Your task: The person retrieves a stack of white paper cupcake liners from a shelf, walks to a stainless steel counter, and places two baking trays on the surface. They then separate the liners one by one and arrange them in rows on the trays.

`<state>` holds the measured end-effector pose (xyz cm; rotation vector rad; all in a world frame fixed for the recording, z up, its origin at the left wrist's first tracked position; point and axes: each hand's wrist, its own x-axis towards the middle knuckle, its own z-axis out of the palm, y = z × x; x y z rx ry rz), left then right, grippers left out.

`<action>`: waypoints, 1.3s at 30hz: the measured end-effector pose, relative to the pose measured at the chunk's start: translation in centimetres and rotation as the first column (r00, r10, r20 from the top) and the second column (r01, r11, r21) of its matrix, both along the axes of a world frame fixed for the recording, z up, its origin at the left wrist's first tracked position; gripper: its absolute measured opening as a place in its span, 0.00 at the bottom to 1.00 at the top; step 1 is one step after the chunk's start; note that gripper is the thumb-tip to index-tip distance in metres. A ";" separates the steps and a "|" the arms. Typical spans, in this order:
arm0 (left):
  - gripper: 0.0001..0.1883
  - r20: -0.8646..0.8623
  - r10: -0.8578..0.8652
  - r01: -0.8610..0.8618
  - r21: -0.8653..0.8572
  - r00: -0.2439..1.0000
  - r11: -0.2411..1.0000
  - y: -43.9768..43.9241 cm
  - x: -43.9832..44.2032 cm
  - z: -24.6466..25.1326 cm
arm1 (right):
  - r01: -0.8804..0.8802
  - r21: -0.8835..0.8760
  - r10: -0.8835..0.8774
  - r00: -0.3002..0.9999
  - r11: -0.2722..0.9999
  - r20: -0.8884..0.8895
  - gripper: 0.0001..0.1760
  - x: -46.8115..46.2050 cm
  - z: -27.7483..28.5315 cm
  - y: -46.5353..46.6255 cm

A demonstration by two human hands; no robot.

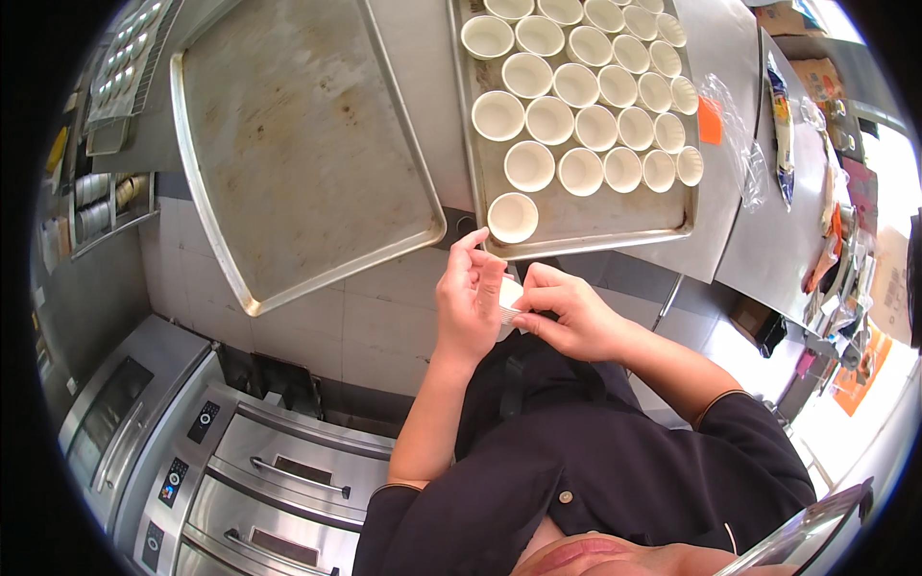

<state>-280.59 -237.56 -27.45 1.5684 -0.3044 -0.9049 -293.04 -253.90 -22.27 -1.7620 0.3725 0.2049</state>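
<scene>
My left hand (464,309) wraps around a nested stack of white paper baking cups (508,306), just off the near edge of a metal sheet pan (605,232). The thumb and fingertips of my right hand (565,311) pinch the rims on the stack's right side. Whether one cup is apart from the others there, I cannot tell. On that pan, white paper cups (549,120) stand upright in rows with their open tops facing up. A single cup (513,217) stands at the near left corner, close to my left fingertips.
A second sheet pan (302,144), stained and bare, lies to the left. Crumpled clear plastic (742,144) and an orange piece (709,120) lie right of the cups. A steel deck oven (281,461) stands at lower left. A wire rack (130,65) is at upper left.
</scene>
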 end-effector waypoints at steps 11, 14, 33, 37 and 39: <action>0.39 -0.062 0.015 -0.013 0.038 0.998 0.999 -0.9 -0.5 0.4 | 0.109 -0.783 -0.073 0.994 0.612 0.081 0.08 -0.9 -1.8 -3.3; 0.41 -0.025 0.001 -0.001 0.024 1.000 1.000 -1.6 -1.0 0.9 | 0.040 -0.768 -0.038 0.999 0.639 0.021 0.12 -0.7 -1.6 -3.6; 0.37 0.049 -0.057 0.053 0.072 0.997 0.996 -8.1 -5.5 2.1 | 0.157 -0.712 -0.080 0.987 0.684 0.141 0.14 -6.6 -2.5 -9.1; 0.32 0.067 -0.035 0.032 0.035 0.997 0.999 -10.3 -6.2 2.3 | 0.242 -0.525 -0.123 0.960 0.816 0.251 0.19 -8.1 -1.2 -9.3; 0.33 0.086 -0.051 0.049 0.025 0.995 0.999 -11.3 -6.8 2.3 | 0.159 -0.188 -0.137 0.983 0.969 0.126 0.15 -9.7 0.3 -9.4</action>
